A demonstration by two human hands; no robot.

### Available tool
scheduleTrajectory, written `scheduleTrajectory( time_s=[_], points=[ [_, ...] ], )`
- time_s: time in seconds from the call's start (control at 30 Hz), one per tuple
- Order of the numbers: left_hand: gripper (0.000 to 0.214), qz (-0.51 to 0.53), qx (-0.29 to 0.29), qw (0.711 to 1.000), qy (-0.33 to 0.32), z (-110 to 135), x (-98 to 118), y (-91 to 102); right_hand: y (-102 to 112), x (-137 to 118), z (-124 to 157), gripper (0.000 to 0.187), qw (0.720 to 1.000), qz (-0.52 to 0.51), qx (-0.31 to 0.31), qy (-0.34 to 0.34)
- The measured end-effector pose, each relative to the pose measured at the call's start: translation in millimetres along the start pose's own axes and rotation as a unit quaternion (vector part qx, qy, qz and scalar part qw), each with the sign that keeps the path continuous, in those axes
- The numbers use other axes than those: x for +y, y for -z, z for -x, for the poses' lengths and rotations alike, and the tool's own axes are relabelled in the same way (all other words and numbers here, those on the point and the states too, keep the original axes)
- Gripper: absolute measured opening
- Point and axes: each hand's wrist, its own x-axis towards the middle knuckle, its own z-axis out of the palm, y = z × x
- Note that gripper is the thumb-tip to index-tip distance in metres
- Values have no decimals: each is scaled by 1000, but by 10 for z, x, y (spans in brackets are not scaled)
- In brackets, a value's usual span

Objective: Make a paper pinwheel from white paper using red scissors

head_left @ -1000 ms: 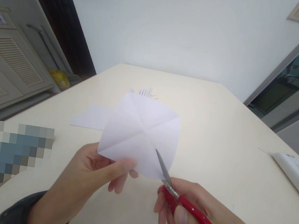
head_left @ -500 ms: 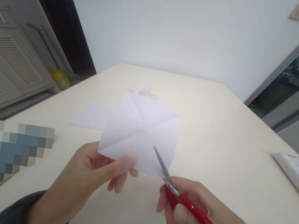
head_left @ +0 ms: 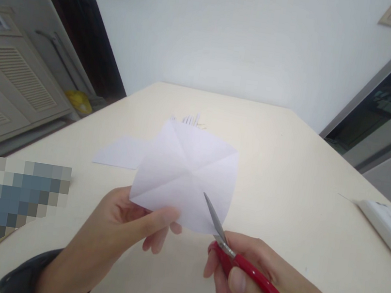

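Observation:
My left hand (head_left: pixel 140 224) pinches the lower edge of a white sheet of paper (head_left: pixel 178 163) between thumb and fingers, holding it above the table. Diagonal creases cross at the middle of the sheet. In my right hand (head_left: pixel 243 271) is a pair of scissors (head_left: pixel 257 273) with red handles. One pointed blade lies over the front of the paper at its lower right corner. The other blade is mostly hidden behind the sheet.
Another piece of white paper (head_left: pixel 119 152) lies on the cream table (head_left: pixel 287 170), partly behind the held sheet. Thin paper strips (head_left: pixel 190 119) lie farther back. A long white object (head_left: pixel 386 234) rests at the right edge. The wall (head_left: pixel 234 35) closes off the far side.
The creased sheet and my left hand have shifted slightly to the right. The scissors have moved very little against the paper's lower right corner.

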Motion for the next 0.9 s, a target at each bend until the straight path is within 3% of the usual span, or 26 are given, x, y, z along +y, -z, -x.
scheduleTrajectory(
  time_s=[0.43,0.9],
  points=[
    [22,35,-17,999,9,-2,-11,8,-7,52,-45,49,999,-41,-5,0],
    [25,31,-20,999,36,-2,-53,37,-10,60,-77,54,999,-37,12,-23]
  ],
)
